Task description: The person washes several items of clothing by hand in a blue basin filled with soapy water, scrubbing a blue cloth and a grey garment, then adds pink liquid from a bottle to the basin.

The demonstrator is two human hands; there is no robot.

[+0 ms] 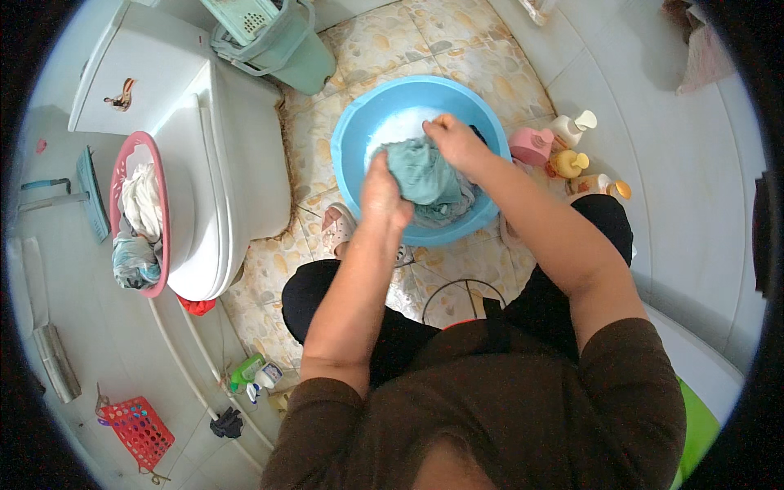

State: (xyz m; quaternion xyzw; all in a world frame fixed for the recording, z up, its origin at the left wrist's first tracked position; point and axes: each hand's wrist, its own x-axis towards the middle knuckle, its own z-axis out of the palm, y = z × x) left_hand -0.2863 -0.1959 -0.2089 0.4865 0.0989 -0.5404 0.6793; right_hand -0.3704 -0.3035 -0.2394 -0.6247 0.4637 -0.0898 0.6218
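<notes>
A round blue plastic basin (355, 122) stands on the tiled floor in front of me, with whitish, sudsy water in its far part. A wet teal cloth (422, 171) is bunched up in it. My left hand (386, 193) grips the cloth's left side; some of its fingers are hidden. At the cloth's upper right edge, my right hand (456, 144) has its fingers closed on the fabric. Below the teal cloth lies greyish wet fabric (450, 211), and something dark shows at the basin's right inner wall, behind my right hand.
On the left is a white toilet (251, 141), with a pink-rimmed basket (160, 214) of clothes on its lid. A pale green bucket (306, 61) stands beyond. Several pump bottles (566, 131) line the right wall. Cleaning bottles (248, 370) stand at the lower left.
</notes>
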